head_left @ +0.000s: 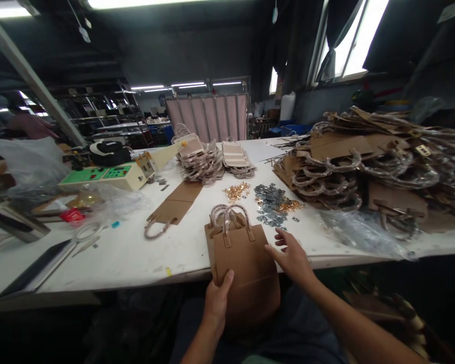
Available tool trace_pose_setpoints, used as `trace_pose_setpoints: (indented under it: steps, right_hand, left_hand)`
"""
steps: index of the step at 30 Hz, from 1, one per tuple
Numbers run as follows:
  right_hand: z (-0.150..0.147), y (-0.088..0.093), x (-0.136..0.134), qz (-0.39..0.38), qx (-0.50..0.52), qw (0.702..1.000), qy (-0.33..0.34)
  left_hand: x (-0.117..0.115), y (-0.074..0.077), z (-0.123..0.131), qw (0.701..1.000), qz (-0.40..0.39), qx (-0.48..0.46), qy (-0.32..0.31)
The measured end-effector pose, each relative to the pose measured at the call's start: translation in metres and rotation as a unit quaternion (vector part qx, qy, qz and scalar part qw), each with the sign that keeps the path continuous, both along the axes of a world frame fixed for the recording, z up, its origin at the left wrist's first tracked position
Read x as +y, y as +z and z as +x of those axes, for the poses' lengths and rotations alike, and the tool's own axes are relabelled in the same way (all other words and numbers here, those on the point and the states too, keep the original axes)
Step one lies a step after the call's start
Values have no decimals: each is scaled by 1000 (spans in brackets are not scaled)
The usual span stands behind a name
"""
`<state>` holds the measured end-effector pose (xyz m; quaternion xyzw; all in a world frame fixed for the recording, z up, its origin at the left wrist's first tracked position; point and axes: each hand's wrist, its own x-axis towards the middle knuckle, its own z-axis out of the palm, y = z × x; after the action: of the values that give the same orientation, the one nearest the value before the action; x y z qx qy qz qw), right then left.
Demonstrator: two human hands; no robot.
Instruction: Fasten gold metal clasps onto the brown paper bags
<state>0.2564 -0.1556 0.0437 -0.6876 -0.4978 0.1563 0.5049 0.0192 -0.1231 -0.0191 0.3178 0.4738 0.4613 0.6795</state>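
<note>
Brown bag panels (244, 258) with plastic-wrapped handles lean over the front edge of the table, handles pointing away from me. My left hand (217, 303) grips them at the lower left, its thumb flat on the front and the other fingers hidden behind. Beside their right edge is my right hand (291, 255), fingers apart and curved; whether its thumb touches the edge I cannot tell. Just beyond that hand lie a heap of grey metal plates (271, 205) and a pile of small gold-coloured metal pieces (237, 192).
At the right rises a tall stack of brown bag pieces (341, 146) with wrapped handles, clear plastic (364, 232) in front. A single flat panel (178, 202) lies left of centre, with more bag pieces (200, 162) behind. Further left are a green-topped machine (102, 174) and a dark notebook (34, 268).
</note>
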Motion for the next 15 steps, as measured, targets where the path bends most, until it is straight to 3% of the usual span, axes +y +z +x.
trace_pose_setpoints:
  steps: [4, 7, 9, 12, 15]
  right_hand:
    - [-23, 13, 17, -23, 105, 991, 81]
    - [-22, 9, 23, 6, 82, 997, -6]
    - [-13, 7, 25, -43, 114, 992, -16]
    - [-5, 9, 20, -109, 160, 979, 56]
    - [-11, 18, 5, -96, 200, 968, 118]
  left_hand:
    - [1, -1, 0, 1000, -17, -19, 5]
    - [1, 3, 1, 999, -27, -30, 12]
    - [0, 7, 2, 999, -36, -33, 21]
    - [-2, 12, 2, 997, -56, -48, 19]
    - [-1, 13, -1, 994, -86, -69, 20]
